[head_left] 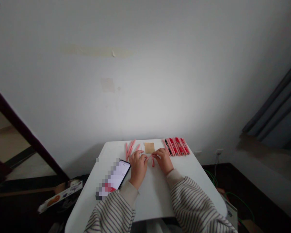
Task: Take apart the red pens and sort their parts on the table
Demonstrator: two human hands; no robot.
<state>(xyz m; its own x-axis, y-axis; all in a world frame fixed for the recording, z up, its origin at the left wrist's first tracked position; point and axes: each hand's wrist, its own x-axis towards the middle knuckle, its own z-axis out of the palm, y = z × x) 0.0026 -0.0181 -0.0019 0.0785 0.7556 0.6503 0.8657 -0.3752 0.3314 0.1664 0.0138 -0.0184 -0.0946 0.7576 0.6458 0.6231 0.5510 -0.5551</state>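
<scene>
My left hand [138, 165] and my right hand [163, 160] meet over the far middle of a white table [150, 194]. Both are closed in a pinch on a thin pink pen [152, 157] held between them. A short red piece [153, 162], perhaps a cap, lies on the table just under the hands. Several loose pink pens [130, 149] lie to the far left of my left hand. A row of several red and pink pens [176, 146] lies to the far right. A small brown card [149, 147] sits between the two groups.
A phone [116, 178] with a lit screen lies on the table's left side. The table stands against a white wall. A printed box [60, 195] lies on the floor at the left. Green cables [232, 195] run on the floor at the right, below a grey curtain [278, 110].
</scene>
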